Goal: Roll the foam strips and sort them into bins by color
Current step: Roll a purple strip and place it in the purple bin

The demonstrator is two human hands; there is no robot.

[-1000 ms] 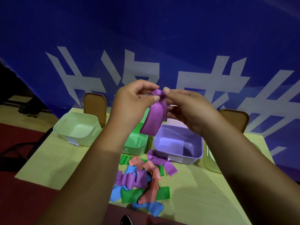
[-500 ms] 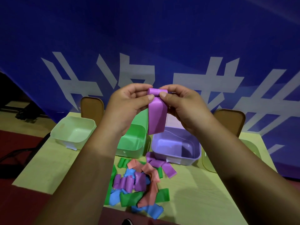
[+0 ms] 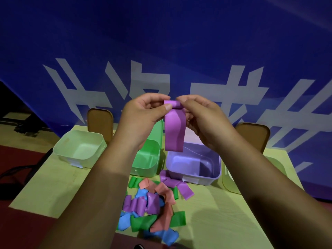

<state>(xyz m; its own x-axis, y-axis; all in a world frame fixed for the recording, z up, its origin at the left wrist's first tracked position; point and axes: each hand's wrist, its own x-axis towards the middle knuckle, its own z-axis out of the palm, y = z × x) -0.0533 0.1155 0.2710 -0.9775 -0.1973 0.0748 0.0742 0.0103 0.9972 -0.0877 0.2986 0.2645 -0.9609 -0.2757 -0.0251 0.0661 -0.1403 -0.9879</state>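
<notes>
Since a second earlier, the purple strip had untwisted and hung flatter. Left hand and right hand each pinched its rolled top in a fingertip grip, above the purple bin.

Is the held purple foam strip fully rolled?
Partly rolled. Only the top of the purple foam strip is curled, pinched between the left hand and right hand; the rest hangs flat.

Purple foam strip: top end curled, hanging above purple bin. Mixed strips pile: near green bin.
</notes>
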